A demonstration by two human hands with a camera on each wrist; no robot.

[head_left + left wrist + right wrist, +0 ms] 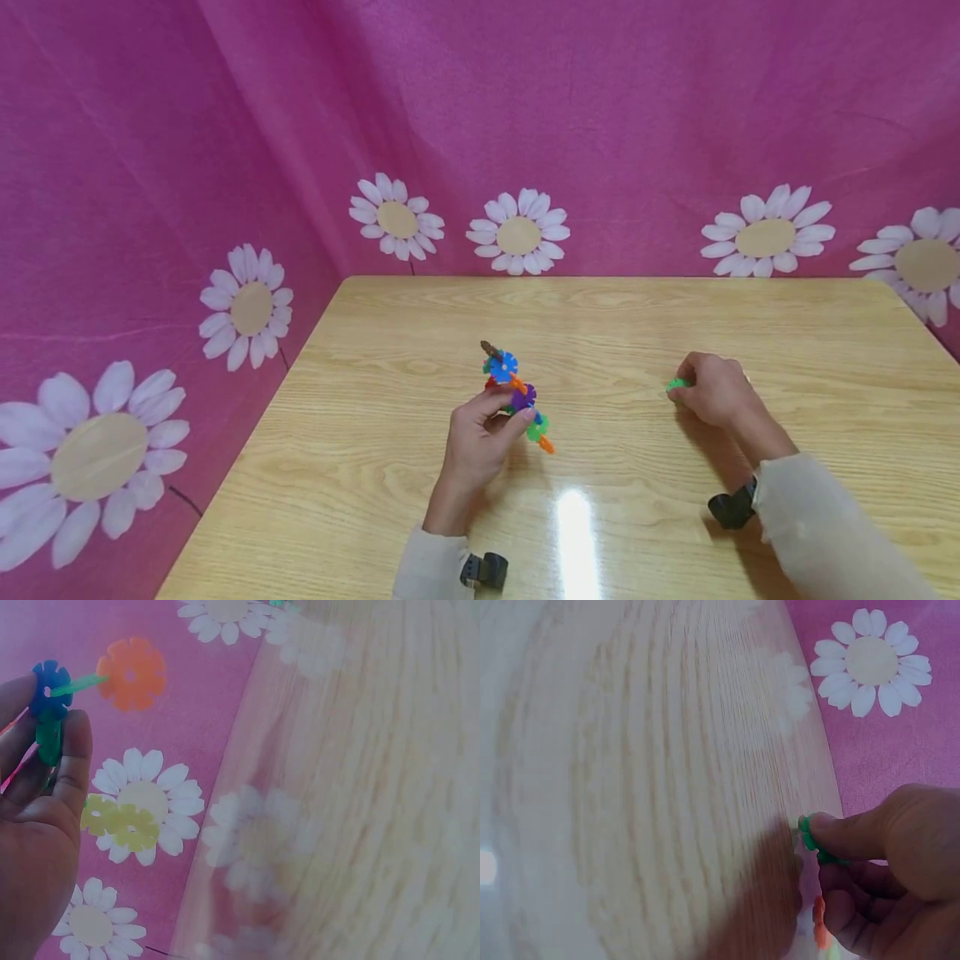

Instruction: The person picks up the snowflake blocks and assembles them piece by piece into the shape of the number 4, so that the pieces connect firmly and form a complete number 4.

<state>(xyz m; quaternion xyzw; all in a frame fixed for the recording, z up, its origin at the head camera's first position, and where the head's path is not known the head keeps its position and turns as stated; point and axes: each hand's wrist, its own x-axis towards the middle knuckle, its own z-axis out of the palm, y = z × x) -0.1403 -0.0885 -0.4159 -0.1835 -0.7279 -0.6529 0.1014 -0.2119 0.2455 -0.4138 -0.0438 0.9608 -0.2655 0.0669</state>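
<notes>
My left hand point(476, 442) pinches a chain of interlocking plastic flower discs point(504, 367) above the table, left of centre. The chain slants from a brown disc at its far end to an orange one point(547, 446) nearest me. In the left wrist view, a blue disc point(51, 688) lies at the fingertips, linked through a light green one to an orange disc; yellow discs point(136, 827) show beyond the hand. On the right, my right hand point(720, 387) pinches a green disc piece point(808, 836) between thumb and fingers, low over the table. Its far part is hidden by the fingers.
The wood-grain table point(600, 325) runs back to a pink curtain point(630, 125) printed with white daisies, which also stands along the left side. In the right wrist view, an orange piece point(820, 922) shows beside the fingers; I cannot tell whether it is held.
</notes>
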